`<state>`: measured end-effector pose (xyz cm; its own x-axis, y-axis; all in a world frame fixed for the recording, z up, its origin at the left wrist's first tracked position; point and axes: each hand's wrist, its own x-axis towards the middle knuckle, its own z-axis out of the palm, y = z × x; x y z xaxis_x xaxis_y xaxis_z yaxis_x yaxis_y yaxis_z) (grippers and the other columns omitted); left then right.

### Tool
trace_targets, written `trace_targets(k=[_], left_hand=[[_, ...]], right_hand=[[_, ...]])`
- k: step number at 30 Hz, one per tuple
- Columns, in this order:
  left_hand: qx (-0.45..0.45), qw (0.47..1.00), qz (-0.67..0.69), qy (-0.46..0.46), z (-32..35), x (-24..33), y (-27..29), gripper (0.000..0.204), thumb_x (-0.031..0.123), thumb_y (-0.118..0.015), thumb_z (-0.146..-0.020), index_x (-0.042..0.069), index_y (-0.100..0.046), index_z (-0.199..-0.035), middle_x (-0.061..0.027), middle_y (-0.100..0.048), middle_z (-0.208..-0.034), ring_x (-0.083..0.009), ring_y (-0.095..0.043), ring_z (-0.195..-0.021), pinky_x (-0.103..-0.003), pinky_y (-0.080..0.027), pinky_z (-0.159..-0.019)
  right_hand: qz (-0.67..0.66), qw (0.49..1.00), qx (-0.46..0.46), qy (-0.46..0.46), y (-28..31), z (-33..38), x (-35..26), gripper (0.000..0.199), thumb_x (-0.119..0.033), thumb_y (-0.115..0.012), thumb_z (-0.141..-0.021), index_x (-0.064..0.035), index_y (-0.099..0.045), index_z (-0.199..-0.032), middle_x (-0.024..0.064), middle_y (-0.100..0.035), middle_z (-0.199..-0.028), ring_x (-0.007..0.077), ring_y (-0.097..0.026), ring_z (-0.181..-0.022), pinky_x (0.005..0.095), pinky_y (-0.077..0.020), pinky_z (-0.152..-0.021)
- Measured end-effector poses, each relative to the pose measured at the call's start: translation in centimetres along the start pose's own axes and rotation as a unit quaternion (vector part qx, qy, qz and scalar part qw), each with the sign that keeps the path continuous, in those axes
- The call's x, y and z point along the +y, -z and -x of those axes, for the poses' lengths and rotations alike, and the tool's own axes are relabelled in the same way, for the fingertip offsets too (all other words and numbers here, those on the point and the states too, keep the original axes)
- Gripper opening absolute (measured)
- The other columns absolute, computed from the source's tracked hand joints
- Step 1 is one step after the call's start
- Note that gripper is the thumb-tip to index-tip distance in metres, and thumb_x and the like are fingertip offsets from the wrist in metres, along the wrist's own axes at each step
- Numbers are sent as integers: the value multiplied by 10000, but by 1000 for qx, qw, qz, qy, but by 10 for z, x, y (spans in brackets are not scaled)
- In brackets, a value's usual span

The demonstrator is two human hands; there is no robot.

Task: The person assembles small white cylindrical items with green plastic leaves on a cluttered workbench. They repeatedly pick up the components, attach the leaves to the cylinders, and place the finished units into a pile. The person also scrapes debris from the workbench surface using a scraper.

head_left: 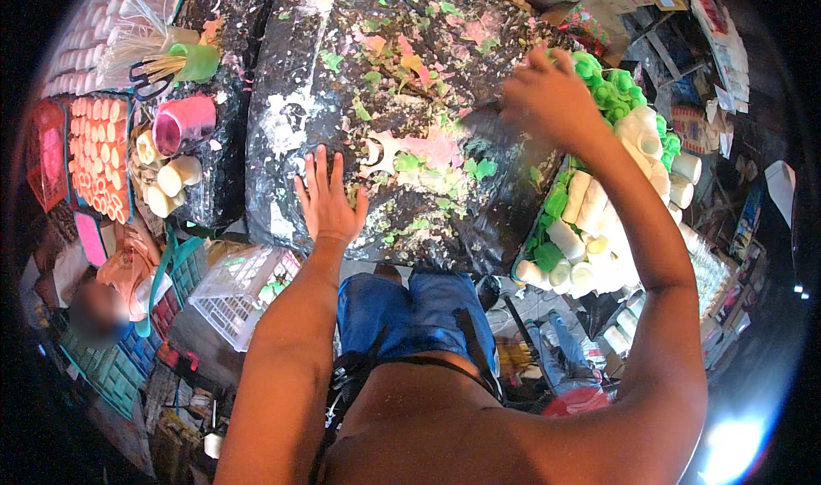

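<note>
My left hand lies flat, fingers spread, on a table covered with black plastic. My right hand is raised over the table's right side, beside a heap of bright green lumpy pieces. Motion smears its fingers, and whether they hold anything does not show. Green, pink and white flat scraps are scattered over the plastic between the hands. Below the green pieces, white cylinders are piled along the table's right edge.
At left stand a pink cup, a green cup of thin sticks, black-handled scissors and a tray of orange cylinders. A white plastic crate sits by my left forearm. Another person is at the lower left.
</note>
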<state>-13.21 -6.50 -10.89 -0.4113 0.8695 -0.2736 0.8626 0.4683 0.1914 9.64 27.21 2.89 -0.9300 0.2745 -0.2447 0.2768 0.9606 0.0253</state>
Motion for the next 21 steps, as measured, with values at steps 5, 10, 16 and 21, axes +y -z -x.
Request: trace_targets(k=[5, 10, 16, 21], left_hand=[[8, 1000, -3, -7, -1, 1, -1, 793, 404, -581, -942, 60, -358, -1620, -134, -143, -1767, -361, -83, -1633, -597, -58, -1290], [16, 1000, 0, -14, -1, -1, -3, 796, 410, -584, -939, 63, -359, -1619, -136, -149, -1766, -359, -80, -1634, -594, -52, -1291], [9, 1000, -6, -7, 0, -1, -1, 792, 408, -581, -943, 64, -359, -1620, -136, -149, -1765, -357, -79, -1635, -592, -46, -1292], [18, 1000, -2, -12, -3, 0, -1, 795, 407, -580, -947, 54, -350, -1622, -134, -146, -1766, -363, -82, -1632, -592, -54, -1291]], right_hand=[[19, 998, 16, -56, -35, -12, 62, 317, -422, -748, -896, -168, -731, -1083, 51, -724, -1061, 299, -566, -1229, 535, -387, -1095], [28, 1000, -7, 0, -74, -35, 56, 345, -443, -765, -877, -169, -734, -1084, 24, -729, -1057, 301, -567, -1213, 534, -394, -1085], [-61, 994, -27, 89, -82, -55, 73, 276, -377, -787, -858, -159, -707, -1006, 23, -709, -995, 291, -545, -1184, 525, -389, -1034], [-26, 990, -38, 132, -72, -66, 65, 288, -386, -791, -846, -151, -708, -991, 18, -714, -1006, 295, -549, -1187, 518, -376, -1066]])
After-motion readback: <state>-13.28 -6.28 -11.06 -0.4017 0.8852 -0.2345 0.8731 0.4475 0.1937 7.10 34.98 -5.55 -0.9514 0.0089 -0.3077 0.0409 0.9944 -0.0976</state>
